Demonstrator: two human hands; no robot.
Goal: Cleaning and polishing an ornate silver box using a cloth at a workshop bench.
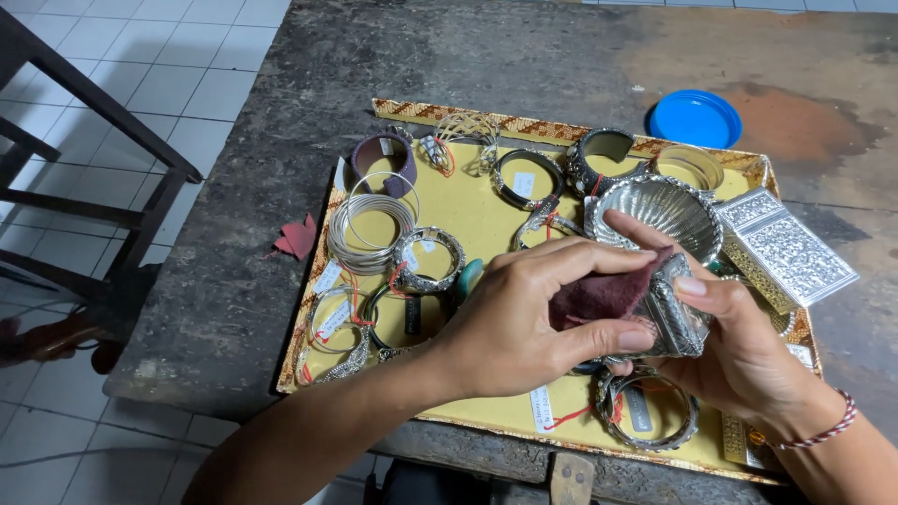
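One tray (486,220), one blue lid (695,119), one shell dish (662,208), two hands (524,323)

The small box (675,313) held in the right hand (739,355) is embossed silver-coloured metal, shiny on its raised pattern, and the left hand (524,323) presses a soft, matt maroon cloth (599,295) against it. The tray (486,210) has a matt yellow lining that looks like felt and a woven patterned rim. On it, the bangles (374,224) near its left edge are thin bright wire, the scalloped bowl (666,210) is glossy ribbed metal, and the flat rectangular case (790,248) at its right edge is finely textured silver. The blue lid (695,118) beyond the tray's far edge is smooth plastic. The table (281,243) is dark, rough, worn wood.
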